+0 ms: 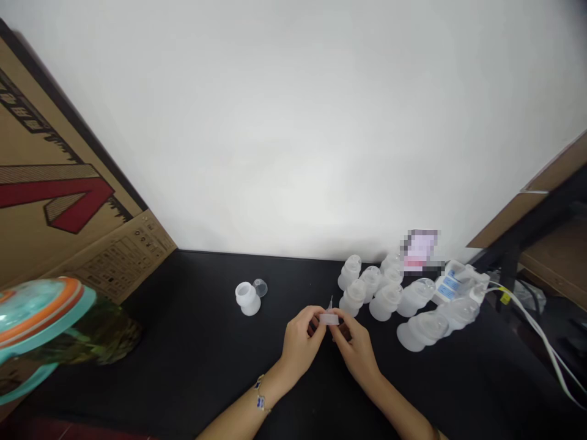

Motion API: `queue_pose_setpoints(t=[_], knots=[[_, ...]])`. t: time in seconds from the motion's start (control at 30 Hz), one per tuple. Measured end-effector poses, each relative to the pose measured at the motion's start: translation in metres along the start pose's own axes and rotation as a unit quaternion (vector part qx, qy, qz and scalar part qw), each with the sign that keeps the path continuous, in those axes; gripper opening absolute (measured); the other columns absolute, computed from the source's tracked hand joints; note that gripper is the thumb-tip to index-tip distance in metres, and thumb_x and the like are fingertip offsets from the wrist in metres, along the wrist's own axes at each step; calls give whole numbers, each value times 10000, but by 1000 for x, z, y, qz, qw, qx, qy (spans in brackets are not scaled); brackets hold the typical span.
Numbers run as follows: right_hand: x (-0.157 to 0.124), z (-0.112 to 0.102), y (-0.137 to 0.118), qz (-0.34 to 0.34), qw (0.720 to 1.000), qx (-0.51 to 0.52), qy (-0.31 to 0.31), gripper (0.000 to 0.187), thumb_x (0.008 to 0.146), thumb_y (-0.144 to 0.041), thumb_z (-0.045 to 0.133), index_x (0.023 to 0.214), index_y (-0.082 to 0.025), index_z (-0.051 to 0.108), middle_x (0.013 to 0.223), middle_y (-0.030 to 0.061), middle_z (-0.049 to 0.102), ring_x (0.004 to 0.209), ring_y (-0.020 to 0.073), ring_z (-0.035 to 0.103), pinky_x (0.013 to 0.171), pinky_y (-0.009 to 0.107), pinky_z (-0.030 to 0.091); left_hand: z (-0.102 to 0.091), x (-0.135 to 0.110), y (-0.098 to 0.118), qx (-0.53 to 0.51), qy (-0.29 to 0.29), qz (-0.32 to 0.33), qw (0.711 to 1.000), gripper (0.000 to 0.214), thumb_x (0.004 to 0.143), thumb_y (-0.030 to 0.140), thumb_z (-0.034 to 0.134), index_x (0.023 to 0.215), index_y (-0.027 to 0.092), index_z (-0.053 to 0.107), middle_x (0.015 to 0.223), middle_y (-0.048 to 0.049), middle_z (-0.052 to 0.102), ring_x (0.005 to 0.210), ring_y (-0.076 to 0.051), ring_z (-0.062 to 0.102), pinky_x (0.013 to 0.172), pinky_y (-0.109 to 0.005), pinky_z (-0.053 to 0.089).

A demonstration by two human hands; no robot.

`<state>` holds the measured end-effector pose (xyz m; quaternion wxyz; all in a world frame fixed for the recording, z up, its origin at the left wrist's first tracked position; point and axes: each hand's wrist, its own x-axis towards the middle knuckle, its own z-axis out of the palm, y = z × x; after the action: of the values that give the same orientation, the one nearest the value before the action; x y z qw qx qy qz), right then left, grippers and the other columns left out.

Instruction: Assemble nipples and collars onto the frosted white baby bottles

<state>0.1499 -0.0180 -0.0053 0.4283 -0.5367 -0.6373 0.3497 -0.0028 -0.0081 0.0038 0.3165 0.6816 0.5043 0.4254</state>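
Hands [300, 342] curled on pale silicone piece [329, 319]

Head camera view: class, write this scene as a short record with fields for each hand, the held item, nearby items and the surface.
Left hand: fingers on the held item; bracelet on wrist
Right hand: fingers on the same item
Held item: translucent plastic piece
Nearby: frosted plastic bottle parts; clear dome cap
Surface: black tabletop
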Motion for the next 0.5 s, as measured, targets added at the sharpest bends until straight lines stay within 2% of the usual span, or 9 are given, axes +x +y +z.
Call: queue_pose_setpoints(t=[0.2, 0.5], knots=[[0, 0, 1, -5, 1000, 0, 3, 284, 926, -412, 538, 1070, -213, 681, 805, 34, 718, 624, 174, 634, 564, 255, 488, 0, 1, 2, -2, -5, 1, 1000, 181, 926, 292, 531, 1006, 218, 674, 900, -22, 675, 744, -149, 618, 597, -228, 468], [0, -1, -3, -5, 1000, -4, -1, 298, 933, -429, 519, 1067, -211, 673, 826, 41, 718, 634, 176, 618, 545, 254, 471, 0, 2, 1, 9, -10, -8, 1000, 176, 894, 233, 526, 976, 215, 680, 860, -18, 669, 738, -155, 614, 609, -230, 467]])
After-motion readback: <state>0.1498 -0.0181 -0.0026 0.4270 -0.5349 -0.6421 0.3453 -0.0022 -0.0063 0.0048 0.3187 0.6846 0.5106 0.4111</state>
